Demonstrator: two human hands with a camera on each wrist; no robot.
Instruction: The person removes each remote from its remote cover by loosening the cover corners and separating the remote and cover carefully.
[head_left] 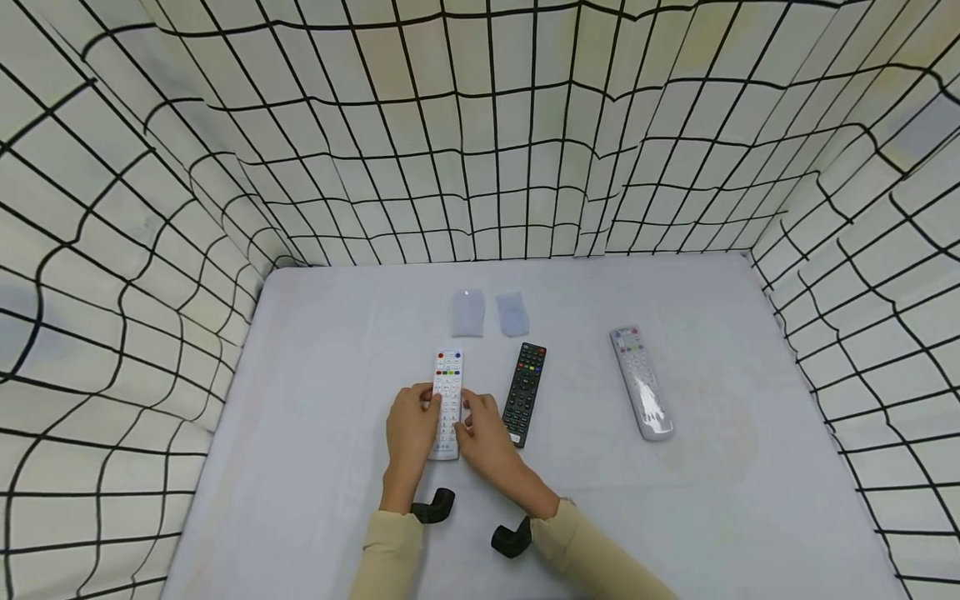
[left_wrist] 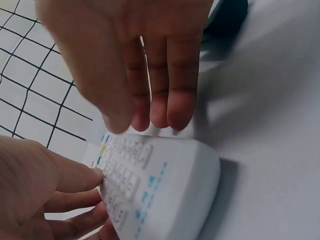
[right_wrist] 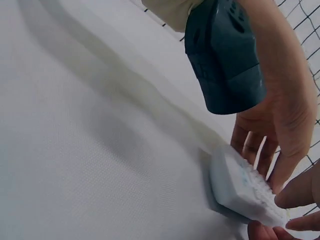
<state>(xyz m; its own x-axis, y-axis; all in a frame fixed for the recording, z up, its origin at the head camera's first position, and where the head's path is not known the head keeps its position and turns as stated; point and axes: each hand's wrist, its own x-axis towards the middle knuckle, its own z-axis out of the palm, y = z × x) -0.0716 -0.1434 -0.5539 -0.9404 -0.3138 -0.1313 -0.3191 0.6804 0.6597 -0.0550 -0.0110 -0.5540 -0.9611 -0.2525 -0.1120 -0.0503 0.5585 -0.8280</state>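
A white remote control (head_left: 447, 407) with small coloured buttons lies lengthwise on the white table between both hands. My left hand (head_left: 410, 427) holds its left edge, thumb by the keys and fingers along the side. From the right, my right hand (head_left: 489, 440) holds the opposite edge with its thumb and bent fingers. The left wrist view shows the near rounded end of the white remote control (left_wrist: 172, 192), with blue print. Just right of my right hand lies a black remote control (head_left: 525, 393), apart from the white one.
Farther right is a pale remote control (head_left: 642, 383) in shiny clear wrap. Two translucent plastic pieces, one on the left (head_left: 468, 313) and one on the right (head_left: 513, 314), lie behind the remotes. Black-gridded white curtains (head_left: 510, 183) surround the table (head_left: 322, 350).
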